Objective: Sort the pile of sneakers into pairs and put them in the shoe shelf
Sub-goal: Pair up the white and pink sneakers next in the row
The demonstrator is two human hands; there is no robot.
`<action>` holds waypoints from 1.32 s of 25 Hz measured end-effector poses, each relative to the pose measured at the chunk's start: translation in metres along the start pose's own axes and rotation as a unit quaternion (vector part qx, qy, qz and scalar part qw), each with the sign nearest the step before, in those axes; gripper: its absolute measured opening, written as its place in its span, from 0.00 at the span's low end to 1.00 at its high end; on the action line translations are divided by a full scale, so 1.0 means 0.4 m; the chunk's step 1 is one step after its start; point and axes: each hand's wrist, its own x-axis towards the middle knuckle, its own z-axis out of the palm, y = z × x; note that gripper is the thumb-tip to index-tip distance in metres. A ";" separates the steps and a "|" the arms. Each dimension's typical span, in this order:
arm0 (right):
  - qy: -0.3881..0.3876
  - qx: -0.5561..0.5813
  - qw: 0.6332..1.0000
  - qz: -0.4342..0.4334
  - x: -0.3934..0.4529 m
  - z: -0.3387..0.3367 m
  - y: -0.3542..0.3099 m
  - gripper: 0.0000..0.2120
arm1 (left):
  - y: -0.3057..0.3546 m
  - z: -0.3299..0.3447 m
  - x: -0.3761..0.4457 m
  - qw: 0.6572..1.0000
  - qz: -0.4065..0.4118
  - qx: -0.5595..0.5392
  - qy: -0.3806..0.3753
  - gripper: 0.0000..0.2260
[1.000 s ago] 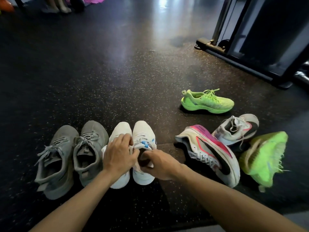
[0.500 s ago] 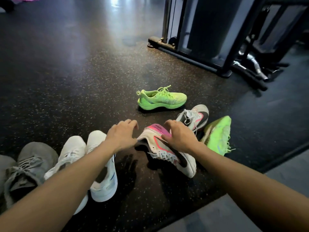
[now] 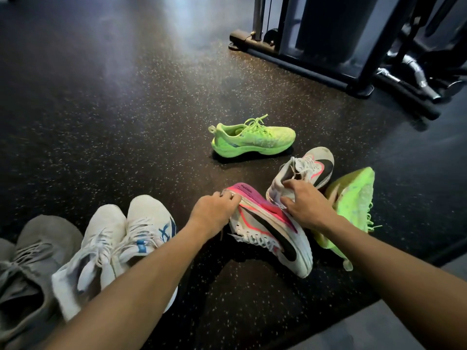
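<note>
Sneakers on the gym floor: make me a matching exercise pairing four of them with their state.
Things:
1. upright green sneaker
2. tipped green sneaker
3. near pink-and-white sneaker
4. far pink-and-white sneaker

States:
A. gripped at the heel by the right hand
B. lying on its side, untouched
C. standing alone, apart from the rest
D. on its side, held at one end by the left hand

Pairs: 1-C, 2-B, 3-D, 4-A

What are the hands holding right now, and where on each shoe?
Left hand grips the tipped pink-soled sneaker at its heel; right hand grips the matching upright sneaker at its heel collar.
</note>
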 end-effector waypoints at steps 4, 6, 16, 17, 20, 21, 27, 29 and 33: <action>0.000 -0.019 1.000 0.008 0.027 0.024 0.012 0.23 | -0.017 0.027 0.004 0.996 0.079 0.031 0.002 0.17; -0.002 -0.020 1.000 0.021 0.035 0.027 0.013 0.20 | -0.023 0.037 0.000 0.994 0.098 0.035 0.013 0.16; 0.029 -0.008 0.999 0.032 -0.016 0.000 0.013 0.16 | -0.040 -0.055 -0.062 0.995 0.078 0.060 0.005 0.12; 0.049 -0.005 0.998 0.031 -0.026 -0.005 0.015 0.14 | -0.045 -0.058 -0.074 0.998 0.039 0.051 -0.018 0.11; 0.096 0.003 0.995 0.003 -0.054 -0.031 0.013 0.13 | -0.061 -0.075 -0.120 0.995 -0.068 -0.032 -0.071 0.11; 0.109 0.002 0.994 -0.011 -0.061 -0.043 0.012 0.11 | -0.065 -0.082 -0.138 0.991 -0.102 -0.058 -0.070 0.11; 0.116 -0.032 0.987 -0.103 -0.118 -0.061 -0.020 0.07 | -0.073 -0.113 -0.209 0.901 -0.312 -0.294 -0.071 0.09; 0.098 -0.041 0.985 -0.135 -0.135 -0.041 -0.048 0.06 | -0.070 -0.124 -0.221 0.838 -0.389 -0.377 -0.073 0.12; 0.038 -0.044 0.978 -0.200 -0.165 0.017 -0.113 0.04 | -0.066 -0.143 -0.263 0.653 -0.473 -0.589 -0.059 0.13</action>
